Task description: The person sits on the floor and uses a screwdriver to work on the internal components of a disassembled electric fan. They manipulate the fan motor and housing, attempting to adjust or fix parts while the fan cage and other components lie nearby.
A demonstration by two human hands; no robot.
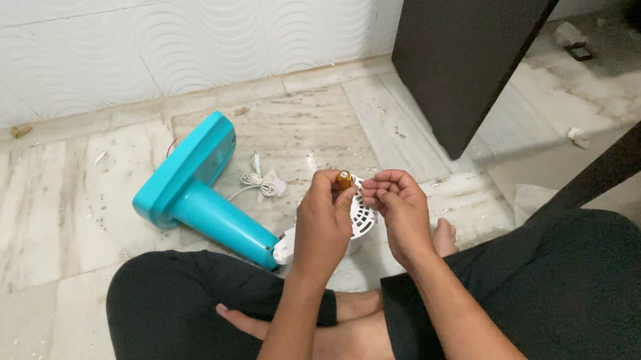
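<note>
Both hands meet at chest height: the left hand (325, 223) pinches a small amber cylindrical piece (345, 178) upright, just left of the right hand (399, 206), whose curled fingertips seem empty.

My left hand (325, 223) hides most of the white vented part (361, 216); the small amber piece (345, 178) is too tiny for me to identify.

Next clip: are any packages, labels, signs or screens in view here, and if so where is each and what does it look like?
None that the head view shows clearly: no package, label, sign or screen.
Small dark flat object: on the floor at upper right by the dark furniture; too small to tell what it is.
Crumpled white scraps: on the floor to the right, plain, no print visible.
</note>
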